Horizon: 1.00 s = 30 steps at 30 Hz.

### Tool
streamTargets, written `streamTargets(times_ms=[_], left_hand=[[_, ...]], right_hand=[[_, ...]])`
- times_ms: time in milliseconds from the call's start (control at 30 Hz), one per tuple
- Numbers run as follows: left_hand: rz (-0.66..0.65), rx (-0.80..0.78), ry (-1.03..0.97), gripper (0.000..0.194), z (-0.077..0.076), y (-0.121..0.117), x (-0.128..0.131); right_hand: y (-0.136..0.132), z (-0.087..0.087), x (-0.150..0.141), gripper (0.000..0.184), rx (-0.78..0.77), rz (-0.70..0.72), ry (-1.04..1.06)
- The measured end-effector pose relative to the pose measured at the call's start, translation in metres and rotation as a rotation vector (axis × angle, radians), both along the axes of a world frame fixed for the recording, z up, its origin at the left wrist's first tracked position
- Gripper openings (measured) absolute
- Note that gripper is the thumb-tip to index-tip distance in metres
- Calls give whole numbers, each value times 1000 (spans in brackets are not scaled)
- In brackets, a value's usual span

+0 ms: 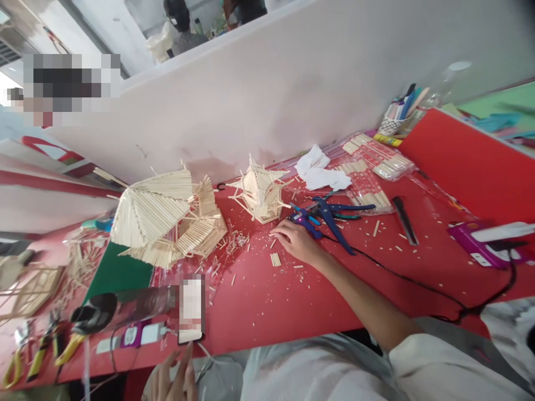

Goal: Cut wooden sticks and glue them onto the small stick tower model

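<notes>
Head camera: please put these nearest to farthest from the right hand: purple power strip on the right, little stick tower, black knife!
1. Little stick tower, just beyond the right hand, leftward.
2. Black knife, off to the right.
3. Purple power strip, farther right.

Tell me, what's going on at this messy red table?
Someone's right hand is at the red table, in front of a small stick model; whether it pinches a stick is too small to tell. Short sticks lie close by. The left hand is at the near edge, by a phone. A bigger model stands farther left, and blue pliers lie beyond the right hand.
</notes>
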<state>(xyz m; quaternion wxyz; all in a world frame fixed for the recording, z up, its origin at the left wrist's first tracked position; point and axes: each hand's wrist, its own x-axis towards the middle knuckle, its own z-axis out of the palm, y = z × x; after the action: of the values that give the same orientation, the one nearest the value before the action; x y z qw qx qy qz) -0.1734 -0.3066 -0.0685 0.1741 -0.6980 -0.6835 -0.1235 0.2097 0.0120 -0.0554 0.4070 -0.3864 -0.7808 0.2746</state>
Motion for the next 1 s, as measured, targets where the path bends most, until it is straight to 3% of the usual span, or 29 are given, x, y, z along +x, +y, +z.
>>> streamTargets(times_ms=[233, 500, 1000], left_hand=[[163, -110, -78, 45, 9, 22, 20], [242, -89, -277, 56, 26, 35, 48], [218, -60, -282, 55, 21, 48, 34]], right_hand=[[-4, 3, 2, 20, 55, 11, -14], [-9, 7, 1, 16, 6, 59, -67], [-5, 0, -1, 17, 98, 62, -97]])
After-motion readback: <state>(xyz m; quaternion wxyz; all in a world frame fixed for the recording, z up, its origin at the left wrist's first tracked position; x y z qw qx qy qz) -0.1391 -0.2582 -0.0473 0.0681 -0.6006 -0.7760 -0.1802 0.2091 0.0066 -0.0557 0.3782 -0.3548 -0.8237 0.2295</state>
